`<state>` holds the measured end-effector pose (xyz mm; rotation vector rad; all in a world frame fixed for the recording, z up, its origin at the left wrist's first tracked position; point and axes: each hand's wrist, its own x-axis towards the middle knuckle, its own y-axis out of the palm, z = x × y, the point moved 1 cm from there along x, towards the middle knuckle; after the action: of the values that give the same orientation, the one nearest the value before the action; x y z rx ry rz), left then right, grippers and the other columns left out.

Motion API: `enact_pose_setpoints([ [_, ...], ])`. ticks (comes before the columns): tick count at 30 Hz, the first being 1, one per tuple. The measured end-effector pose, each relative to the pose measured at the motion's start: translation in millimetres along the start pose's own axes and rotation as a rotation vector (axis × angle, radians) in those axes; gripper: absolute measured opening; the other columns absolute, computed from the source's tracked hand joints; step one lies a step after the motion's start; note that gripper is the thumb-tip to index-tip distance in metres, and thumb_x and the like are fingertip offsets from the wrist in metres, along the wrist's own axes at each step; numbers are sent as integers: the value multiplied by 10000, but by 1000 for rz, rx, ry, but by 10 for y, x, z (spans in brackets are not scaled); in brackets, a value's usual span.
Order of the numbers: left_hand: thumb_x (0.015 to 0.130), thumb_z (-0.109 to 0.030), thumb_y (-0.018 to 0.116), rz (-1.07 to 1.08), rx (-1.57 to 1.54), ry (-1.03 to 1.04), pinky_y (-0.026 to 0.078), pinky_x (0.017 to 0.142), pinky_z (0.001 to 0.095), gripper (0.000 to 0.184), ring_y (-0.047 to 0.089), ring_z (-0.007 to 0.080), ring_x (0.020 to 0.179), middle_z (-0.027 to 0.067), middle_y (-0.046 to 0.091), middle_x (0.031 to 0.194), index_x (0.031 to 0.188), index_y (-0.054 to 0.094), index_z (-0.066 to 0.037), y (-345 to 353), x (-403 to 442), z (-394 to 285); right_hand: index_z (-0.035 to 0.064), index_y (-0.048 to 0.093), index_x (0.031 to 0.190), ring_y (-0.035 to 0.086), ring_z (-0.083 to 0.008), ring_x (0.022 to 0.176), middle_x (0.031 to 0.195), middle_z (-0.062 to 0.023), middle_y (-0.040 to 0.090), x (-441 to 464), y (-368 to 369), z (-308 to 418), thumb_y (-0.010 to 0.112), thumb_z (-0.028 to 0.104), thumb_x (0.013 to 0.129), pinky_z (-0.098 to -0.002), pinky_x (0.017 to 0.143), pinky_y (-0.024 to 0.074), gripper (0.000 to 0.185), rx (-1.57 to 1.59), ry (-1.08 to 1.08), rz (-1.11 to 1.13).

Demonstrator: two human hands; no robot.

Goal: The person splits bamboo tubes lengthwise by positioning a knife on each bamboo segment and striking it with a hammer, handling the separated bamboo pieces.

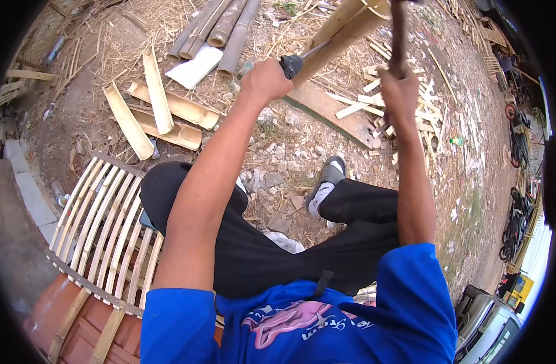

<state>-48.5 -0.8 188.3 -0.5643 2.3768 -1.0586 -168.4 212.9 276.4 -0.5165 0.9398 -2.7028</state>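
My left hand (267, 82) is closed around a tool with a black handle (291, 65). Its narrow metal blade (315, 50) reaches up against a thick bamboo piece (339, 37), which slants above a wooden board (329, 115) on the ground. Further right, my right hand (399, 94) is wrapped round a dark stick-like wooden handle (398, 39), raised upright beside the bamboo. The upper end of that handle runs to the edge of the view, so I cannot make out its head.
Split bamboo halves (159, 91) lie to the left, below several bamboo poles (229, 27). Cut bamboo strips (433, 112) are heaped on the right. A slatted wooden seat (102, 212) stands at lower left. Motorbikes (518, 212) and a vehicle (487, 330) are at far right.
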Motion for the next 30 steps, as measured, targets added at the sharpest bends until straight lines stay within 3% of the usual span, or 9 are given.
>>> enact_pose_setpoints([
  [4, 741, -218, 665, 31, 14, -6, 536, 861, 430, 340, 685, 358, 976, 218, 702, 1028, 1007, 710, -10, 4, 10, -9, 60, 573, 858, 437, -56, 462, 566, 7, 513, 225, -459, 708, 664, 28, 870, -217, 447, 351, 97, 577, -286, -151],
  [7, 739, -210, 663, 27, 11, -6, 536, 864, 433, 337, 685, 364, 971, 223, 700, 1026, 1002, 710, -5, 7, 3, -20, 60, 571, 852, 479, -74, 466, 568, -16, 537, 82, -51, 266, 634, -8, 864, -220, 480, 430, 94, 454, -323, -271],
  [9, 739, -217, 661, 35, -12, 13, 534, 872, 434, 337, 684, 365, 971, 225, 698, 1032, 992, 710, -1, 36, 15, 24, -59, 606, 827, 662, -314, 620, 648, -215, 638, -210, 446, -781, 576, 66, 792, -424, 605, 513, 133, -43, -59, 57],
  [11, 738, -227, 662, 5, -34, 21, 532, 878, 432, 339, 682, 366, 975, 228, 697, 1034, 982, 711, 3, 105, 68, 64, -16, 644, 918, 621, -489, 811, 790, -299, 638, -360, 556, -1074, 553, 109, 760, -509, 767, 480, 221, -332, 96, 283],
  [16, 742, -272, 670, -76, -90, -34, 529, 889, 427, 368, 674, 362, 995, 239, 693, 1026, 978, 709, 8, -42, 135, 226, -1, 658, 1015, 622, -487, 834, 830, -286, 651, -607, 478, -1230, 569, 88, 736, -508, 786, 484, 306, -371, -17, 359],
  [21, 780, -289, 651, -66, -67, -15, 528, 861, 443, 366, 675, 371, 989, 230, 698, 1019, 997, 707, 0, 13, 111, 206, -5, 635, 1182, 671, -305, 804, 889, -219, 682, -184, 84, -320, 602, 104, 763, -400, 748, 503, 435, -191, -5, 191],
  [24, 774, -267, 648, -50, 9, -1, 529, 863, 443, 355, 677, 372, 988, 220, 702, 1017, 1011, 706, -9, 63, 124, 196, -20, 610, 917, 466, -72, 503, 626, -20, 540, 110, -301, 445, 678, 110, 846, -242, 479, 377, 163, 85, -103, 32],
  [27, 760, -227, 642, -16, 23, 4, 530, 867, 443, 339, 676, 375, 991, 218, 702, 1019, 1009, 707, -7, 91, 135, 163, 35, 592, 867, 429, -59, 431, 574, -4, 522, 275, -362, 638, 641, 10, 861, -217, 435, 374, 55, 511, -342, -133],
  [30, 744, -204, 642, -32, 50, 14, 531, 871, 442, 332, 675, 374, 995, 218, 700, 1027, 1000, 707, -2, 112, 108, 131, -31, 632, 827, 553, -110, 534, 597, -59, 580, 65, 234, -276, 593, 64, 800, -326, 487, 428, 106, 287, -112, -39],
])
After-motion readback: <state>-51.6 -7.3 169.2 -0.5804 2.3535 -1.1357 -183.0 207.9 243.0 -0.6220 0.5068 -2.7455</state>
